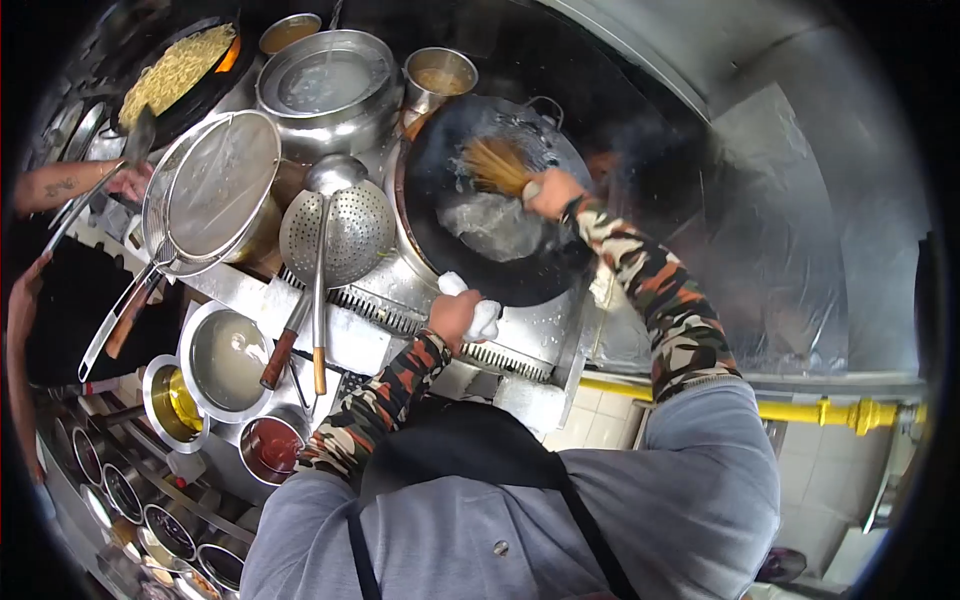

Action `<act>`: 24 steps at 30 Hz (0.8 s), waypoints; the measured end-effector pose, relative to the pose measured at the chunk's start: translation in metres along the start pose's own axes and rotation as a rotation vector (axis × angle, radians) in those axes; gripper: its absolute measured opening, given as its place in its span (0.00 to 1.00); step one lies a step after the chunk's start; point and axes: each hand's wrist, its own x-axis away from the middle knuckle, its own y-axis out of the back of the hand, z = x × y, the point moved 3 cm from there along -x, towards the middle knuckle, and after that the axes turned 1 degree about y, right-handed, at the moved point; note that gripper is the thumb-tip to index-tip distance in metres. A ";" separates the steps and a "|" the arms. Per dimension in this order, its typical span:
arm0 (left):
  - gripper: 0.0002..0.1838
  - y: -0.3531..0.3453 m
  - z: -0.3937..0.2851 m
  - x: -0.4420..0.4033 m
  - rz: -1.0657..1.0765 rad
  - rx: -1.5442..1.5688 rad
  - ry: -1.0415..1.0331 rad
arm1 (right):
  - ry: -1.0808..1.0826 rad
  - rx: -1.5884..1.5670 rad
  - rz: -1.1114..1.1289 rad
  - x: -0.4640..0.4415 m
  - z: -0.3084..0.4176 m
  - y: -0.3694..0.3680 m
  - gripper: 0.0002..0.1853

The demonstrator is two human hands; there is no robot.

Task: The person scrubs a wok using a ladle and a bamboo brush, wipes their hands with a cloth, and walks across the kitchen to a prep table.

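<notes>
A large dark wok (545, 275) sits on the stove in front of me, with a pool of water (495, 228) in it. My right hand (556, 194) is closed round the end of a bamboo wok brush (494, 165). The brush's bristles reach into the wok, just above the water. At the wok's near edge, my left hand (453, 316) is closed on a folded white cloth (484, 320). Whether the cloth also grips a wok handle is hidden.
A mesh strainer (225, 185), a perforated skimmer (345, 235) and a ladle (336, 173) lie to the left. Behind them stand a steel pot (325, 115) and a small pot (440, 72). A co-worker's hand (130, 181) is near a wok of noodles (175, 80). A yellow pipe (800, 411) runs along the right.
</notes>
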 end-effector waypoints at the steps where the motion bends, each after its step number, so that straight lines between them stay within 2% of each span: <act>1: 0.11 -0.010 0.011 0.001 0.022 0.579 0.323 | 0.000 0.024 0.095 0.025 0.000 -0.012 0.26; 2: 0.11 -0.016 0.018 -0.002 0.038 1.146 0.645 | 0.007 0.046 0.177 0.042 0.002 -0.019 0.25; 3: 0.11 -0.013 0.019 -0.005 0.045 1.128 0.632 | 0.105 0.044 0.226 0.073 0.010 -0.008 0.27; 4: 0.13 -0.006 0.017 -0.007 0.048 0.627 0.373 | 0.206 0.042 0.282 0.102 0.015 0.014 0.30; 5: 0.15 -0.002 0.012 -0.005 0.050 0.129 0.111 | 0.176 0.135 0.366 0.114 0.010 0.030 0.31; 6: 0.15 0.005 0.009 -0.003 0.050 0.116 0.105 | 0.152 0.232 0.445 0.120 0.001 0.041 0.32; 8: 0.20 0.023 -0.009 0.005 0.058 -0.138 -0.126 | 0.098 0.332 0.313 0.082 -0.023 0.041 0.24; 10: 0.22 0.004 0.012 -0.003 0.029 -0.123 -0.048 | 0.010 0.322 0.160 0.006 -0.025 0.022 0.25; 12: 0.21 -0.016 0.038 -0.013 0.042 -0.014 -0.024 | -0.041 0.177 0.067 -0.027 -0.010 0.007 0.25; 13: 0.21 -0.026 0.052 -0.019 0.045 0.020 -0.020 | 0.018 0.116 0.036 -0.010 -0.003 -0.003 0.26; 14: 0.14 -0.041 0.072 -0.023 0.033 0.275 0.018 | 0.078 0.057 0.008 0.007 0.004 -0.012 0.26; 15: 0.10 -0.038 0.069 -0.023 0.038 0.393 0.032 | 0.055 0.060 0.139 0.011 -0.015 -0.035 0.27; 16: 0.07 -0.034 0.067 -0.024 0.040 0.511 0.046 | 0.037 -0.032 0.178 0.055 -0.001 -0.010 0.29; 18: 0.07 -0.001 0.020 -0.006 0.028 -0.084 0.008 | 0.164 0.110 0.424 0.093 -0.012 0.012 0.27; 19: 0.07 0.000 0.019 -0.009 0.039 0.073 0.034 | 0.152 0.212 0.377 0.102 -0.018 0.026 0.25; 20: 0.07 0.002 0.019 -0.007 0.042 0.062 0.033 | 0.138 0.314 0.330 0.108 -0.020 0.037 0.24; 21: 0.07 0.003 0.017 -0.002 0.075 -0.037 -0.004 | -0.133 0.611 0.085 0.076 -0.031 0.010 0.21; 22: 0.07 0.008 0.008 0.000 0.100 -0.137 -0.044 | -0.212 0.560 0.001 0.021 -0.058 -0.021 0.18; 23: 0.07 -0.025 0.059 -0.016 0.086 0.065 -0.077 | -0.286 0.504 -0.088 -0.032 -0.081 -0.049 0.16; 24: 0.08 -0.058 0.108 -0.032 0.080 0.265 -0.115 | -0.186 0.284 -0.080 -0.041 -0.074 -0.044 0.15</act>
